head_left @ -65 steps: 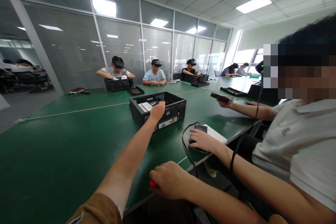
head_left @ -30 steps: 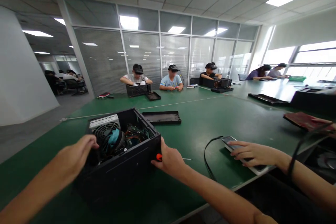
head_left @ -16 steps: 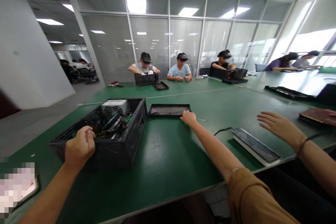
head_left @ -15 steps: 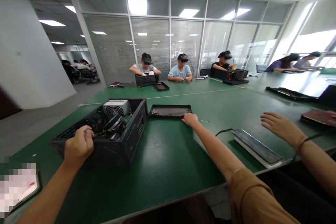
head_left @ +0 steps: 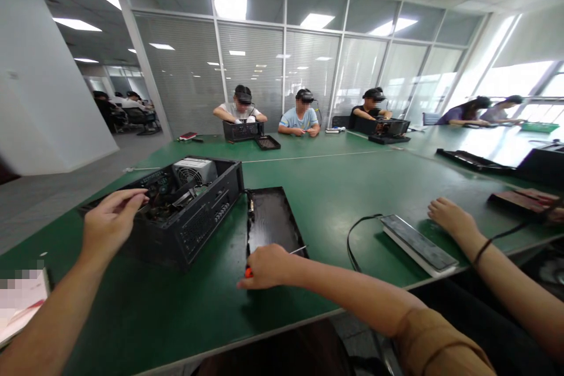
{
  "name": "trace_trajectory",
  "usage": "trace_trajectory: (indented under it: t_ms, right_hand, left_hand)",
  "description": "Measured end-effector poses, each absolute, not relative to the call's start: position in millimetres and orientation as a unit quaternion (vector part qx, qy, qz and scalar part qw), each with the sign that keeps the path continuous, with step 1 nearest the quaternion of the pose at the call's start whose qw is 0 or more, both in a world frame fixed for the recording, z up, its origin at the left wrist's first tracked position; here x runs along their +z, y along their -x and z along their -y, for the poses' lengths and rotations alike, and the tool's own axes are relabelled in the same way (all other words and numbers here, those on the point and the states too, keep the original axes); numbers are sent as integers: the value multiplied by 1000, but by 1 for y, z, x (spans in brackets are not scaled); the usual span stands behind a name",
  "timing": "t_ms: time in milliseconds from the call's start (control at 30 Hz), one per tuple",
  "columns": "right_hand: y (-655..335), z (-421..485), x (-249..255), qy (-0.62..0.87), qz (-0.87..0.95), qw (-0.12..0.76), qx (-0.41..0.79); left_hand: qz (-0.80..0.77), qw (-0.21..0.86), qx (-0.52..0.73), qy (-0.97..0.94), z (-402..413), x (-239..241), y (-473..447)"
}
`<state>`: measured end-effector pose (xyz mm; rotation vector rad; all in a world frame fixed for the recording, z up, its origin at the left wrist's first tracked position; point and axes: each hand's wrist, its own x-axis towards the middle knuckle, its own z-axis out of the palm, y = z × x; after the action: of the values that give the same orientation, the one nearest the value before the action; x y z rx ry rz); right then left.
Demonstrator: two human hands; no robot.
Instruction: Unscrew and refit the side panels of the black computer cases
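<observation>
On the table in front of me, an opened black computer case (head_left: 200,232) shows its silver power supply (head_left: 196,171) and loose cables. My left hand (head_left: 108,223) is at the near left rim, fingertips closed against the thumb; whether anything small is between them I cannot tell. A screwdriver (head_left: 299,249) is in my closed right hand (head_left: 268,265), its orange-red handle by the thumb and its thin shaft pointing right. That hand also rests over the near end of a shallow black case cover (head_left: 273,217), which lies right of the case. Its grip on the cover is hidden.
A power bank-like flat box (head_left: 418,244) with a black cable lies to the right, near a neighbour's hand (head_left: 453,220). Several people work across the green table (head_left: 326,179), some with opened computer cases (head_left: 244,131). A partly blurred phone-like object (head_left: 24,305) lies at the left edge.
My right hand has come nearer and left with the screwdriver, and the cover has turned lengthwise towards me. My left hand has loosened from its fist on the case rim into a pinch.
</observation>
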<state>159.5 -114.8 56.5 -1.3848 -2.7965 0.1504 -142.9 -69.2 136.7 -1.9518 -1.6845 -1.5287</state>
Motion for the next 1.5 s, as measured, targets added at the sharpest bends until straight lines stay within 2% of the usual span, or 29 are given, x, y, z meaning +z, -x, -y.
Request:
trace_trajectory:
  t_ms: [67, 133, 267, 333, 500, 633, 733, 833, 1033, 1167, 1333, 1500]
  right_hand:
    - [-140, 126, 63, 410, 911, 1, 34]
    - [-141, 128, 71, 401, 915, 30, 7]
    - [-195, 98, 80, 480, 871, 69, -79]
    - [-230, 78, 78, 498, 861, 36, -101]
    - [-273, 61, 65, 429, 896, -42, -106]
    - [-258, 68, 57, 397, 911, -19, -108]
    - [-243, 71, 57, 370, 924, 13, -91]
    - [-241, 69, 67, 362, 927, 73, -69]
    - [-261, 27, 122, 360, 867, 343, 34]
    - [-253, -38, 145, 368, 808, 451, 94]
    - [-221, -111, 122, 395, 757, 504, 130]
    - [-205, -142, 89, 434, 731, 509, 132]
  left_hand:
    - [534, 66, -494, 683, 85, 138, 113]
    - [504, 91, -457, 727, 98, 136, 84]
    - [458, 134, -417, 773, 101, 121, 42]
    - [443, 107, -406, 792, 91, 111, 30]
    - [450, -24, -364, 815, 37, 92, 2]
    - [478, -85, -313, 816, -18, 80, -21]
    - [488, -66, -270, 827, -55, 72, -35]
    - [490, -36, -234, 839, -83, 63, -46]
    - [500, 0, -206, 841, -118, 44, -54]
    - [496, 29, -205, 844, -133, 37, -52]
    - [462, 81, -187, 863, -146, 33, -49]
    - [457, 60, -182, 868, -156, 30, -47]
